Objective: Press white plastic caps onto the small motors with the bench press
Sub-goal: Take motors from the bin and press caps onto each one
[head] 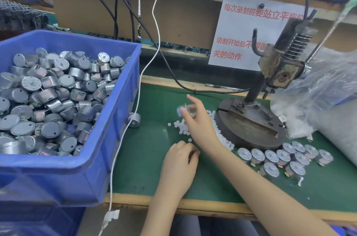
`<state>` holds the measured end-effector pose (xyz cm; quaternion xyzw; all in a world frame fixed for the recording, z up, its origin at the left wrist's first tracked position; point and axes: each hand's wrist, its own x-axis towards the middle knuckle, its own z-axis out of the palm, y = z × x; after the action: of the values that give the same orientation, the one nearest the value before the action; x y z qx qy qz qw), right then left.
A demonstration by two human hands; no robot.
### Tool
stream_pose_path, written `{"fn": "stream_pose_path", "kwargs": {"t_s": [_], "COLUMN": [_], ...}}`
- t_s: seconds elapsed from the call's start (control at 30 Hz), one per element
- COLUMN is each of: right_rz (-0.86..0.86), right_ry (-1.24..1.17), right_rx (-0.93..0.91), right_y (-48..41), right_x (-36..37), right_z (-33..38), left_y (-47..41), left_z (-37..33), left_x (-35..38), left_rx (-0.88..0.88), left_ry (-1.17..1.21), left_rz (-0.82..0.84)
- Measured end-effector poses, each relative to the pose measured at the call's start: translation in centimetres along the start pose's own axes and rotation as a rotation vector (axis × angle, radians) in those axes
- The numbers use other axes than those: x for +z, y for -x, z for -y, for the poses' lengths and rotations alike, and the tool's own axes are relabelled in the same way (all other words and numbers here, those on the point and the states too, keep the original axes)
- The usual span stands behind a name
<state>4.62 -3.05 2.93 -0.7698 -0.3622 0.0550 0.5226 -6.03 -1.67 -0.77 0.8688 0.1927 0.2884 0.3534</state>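
The motor point(181, 111) in the right hand point(199, 124) is blurred beyond detail.

Even, soft overhead light; faint shadows; wide-angle edge bending; slight blur

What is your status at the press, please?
Right hand pinches a motor above loose caps. Left hand curled, contents unseen. Caps heaped against press base.

The green bench point(150, 174) carries a blue bin point(58, 181) at its left edge, the press point(249, 125) back right, white caps point(180, 128) beside its base, and motors point(283, 156) front right.
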Motion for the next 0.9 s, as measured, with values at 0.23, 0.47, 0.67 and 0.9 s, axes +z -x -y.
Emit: {"fn": "stream_pose_path", "kwargs": {"t_s": [0.23, 0.47, 0.67, 0.9], "right_rz": [-0.035, -0.020, 0.120, 0.194], "right_ry": [0.057, 0.137, 0.266, 0.300], "right_rx": [-0.014, 0.026, -0.017, -0.086], "right_y": [8.4, 8.9, 9.0, 9.3], "right_x": [-3.1, -3.9, -3.9, -3.6], "right_z": [-2.2, -2.4, -2.2, -2.0], "left_y": [0.0, 0.0, 0.0, 0.0], "left_z": [0.0, -0.3, -0.4, -0.4], "left_x": [-0.2, -0.5, -0.6, -0.7], "left_rx": [-0.005, -0.061, -0.070, -0.088], "left_ry": [0.020, 0.092, 0.097, 0.099], "left_rz": [-0.001, -0.052, -0.052, -0.047]}}
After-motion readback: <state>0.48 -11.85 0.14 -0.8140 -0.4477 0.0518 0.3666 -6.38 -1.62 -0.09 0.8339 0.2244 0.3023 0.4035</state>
